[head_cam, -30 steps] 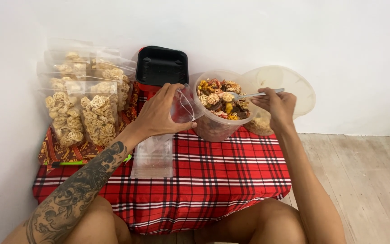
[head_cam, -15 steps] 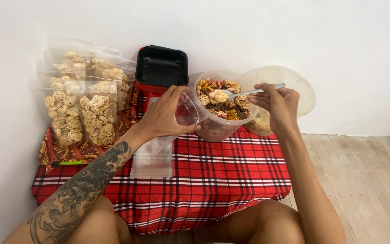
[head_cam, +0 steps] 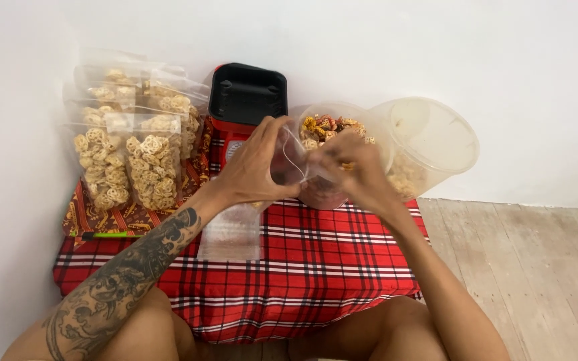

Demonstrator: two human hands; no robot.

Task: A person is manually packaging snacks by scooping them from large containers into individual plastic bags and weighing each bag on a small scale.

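My left hand (head_cam: 255, 164) and my right hand (head_cam: 350, 167) were both pinched on the mouth of a small clear plastic bag (head_cam: 294, 160), which I held up over the red plaid cloth (head_cam: 302, 267), right in front of the clear tub of mixed snacks (head_cam: 332, 127). A stack of flat clear bags (head_cam: 230, 230) lay on the cloth just below my left hand, with filled bags of ring-shaped crackers (head_cam: 135, 157) standing against the wall to the left and a black tray (head_cam: 247, 93) behind.
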